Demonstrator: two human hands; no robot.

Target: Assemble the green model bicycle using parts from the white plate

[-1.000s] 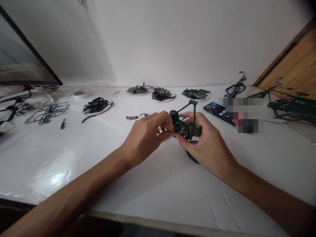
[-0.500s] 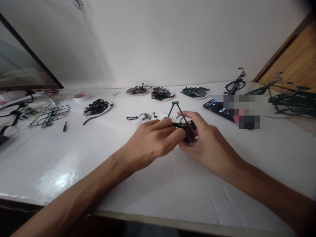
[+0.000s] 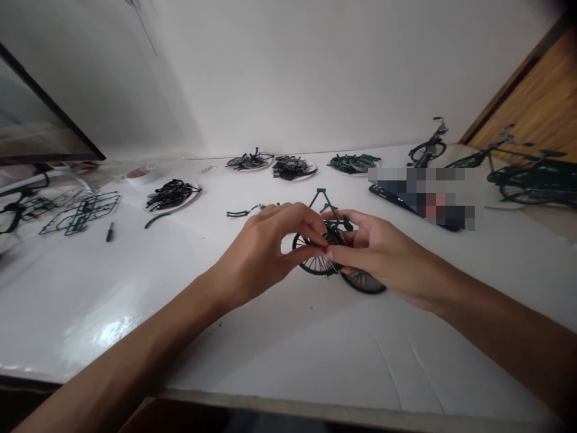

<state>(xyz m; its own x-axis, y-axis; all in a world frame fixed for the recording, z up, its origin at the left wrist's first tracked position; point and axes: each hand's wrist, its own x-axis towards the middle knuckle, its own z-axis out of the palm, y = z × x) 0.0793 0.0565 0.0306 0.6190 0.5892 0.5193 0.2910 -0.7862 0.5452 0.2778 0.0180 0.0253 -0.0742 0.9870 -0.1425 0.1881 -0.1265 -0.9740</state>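
Both hands are on a small green model bicycle (image 3: pixel 315 264) with two spoked wheels, just above the white table. My right hand (image 3: pixel 374 243) is closed around its frame from the right, the thumb pointing left across it. My left hand (image 3: pixel 274 240) reaches in from the other side, its thumb and index finger pinched at the middle of the bicycle beside the right thumb. The fingertips hide any small piece between them. Behind my left hand, a green handlebar part (image 3: pixel 238 213) lies partly covered.
Plates of black parts (image 3: pixel 174 195), grey parts (image 3: pixel 295 167) and green parts (image 3: pixel 354 163) stand toward the wall. A phone (image 3: pixel 396 201) and model bicycles (image 3: pixel 527 174) are at right. Green part frames (image 3: pixel 83 213) and a small screwdriver (image 3: pixel 110 231) lie at left.
The bicycle has been turned, so both wheels now show below my hands. My left hand has shifted from a curled grip to a fingertip pinch at its middle.
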